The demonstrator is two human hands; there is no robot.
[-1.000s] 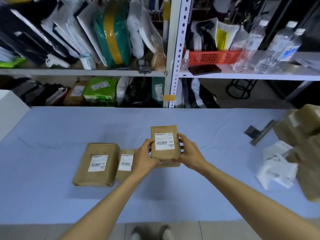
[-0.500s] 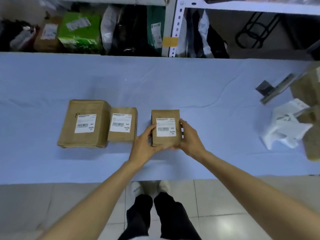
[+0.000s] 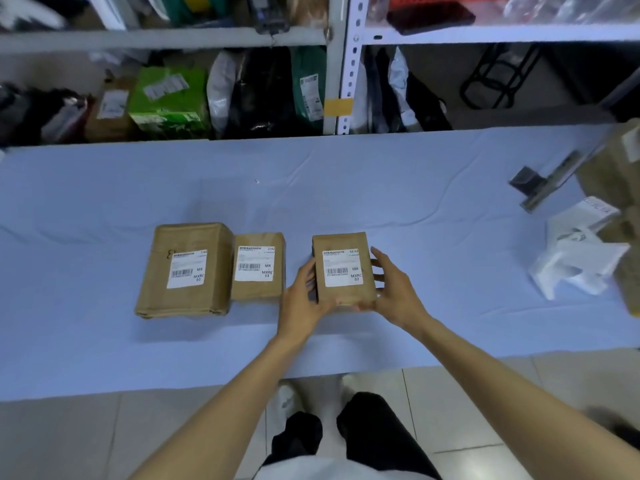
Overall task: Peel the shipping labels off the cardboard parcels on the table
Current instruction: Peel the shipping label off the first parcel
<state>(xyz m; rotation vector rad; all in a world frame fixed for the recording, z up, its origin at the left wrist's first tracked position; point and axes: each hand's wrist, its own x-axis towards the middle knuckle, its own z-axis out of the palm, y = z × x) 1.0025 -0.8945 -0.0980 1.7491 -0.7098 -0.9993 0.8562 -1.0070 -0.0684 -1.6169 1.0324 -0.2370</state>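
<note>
Three brown cardboard parcels lie in a row on the table point(image 3: 104, 341), which is covered with a pale blue cloth. The large parcel point(image 3: 207, 299) is farthest left, and the middle parcel point(image 3: 258, 289) sits touching its right side. Each carries a white shipping label with a barcode, the large parcel's label point(image 3: 187, 270) and the middle parcel's label point(image 3: 254, 264) both flat on the top face.

The small parcel point(image 3: 346, 244) is a little apart to the right, held between both hands. The left hand point(image 3: 304, 299) has its grip on the parcel's left side, thumb at the near edge. The right hand point(image 3: 394, 292) has its grip on the right side, fingers point(image 3: 379, 263) lying along that edge and thumb at the near corner. Whether the parcel rests on the cloth or is lifted just clear cannot be told. Its label point(image 3: 342, 268) faces up, fully stuck down.

At the far right a heap of white paper scraps point(image 3: 578, 261) lies beside more brown parcels point(image 3: 616, 174) — blurred at the frame's edge. Behind the table a metal shelf point(image 3: 343, 81) holds bags and packets.
</note>
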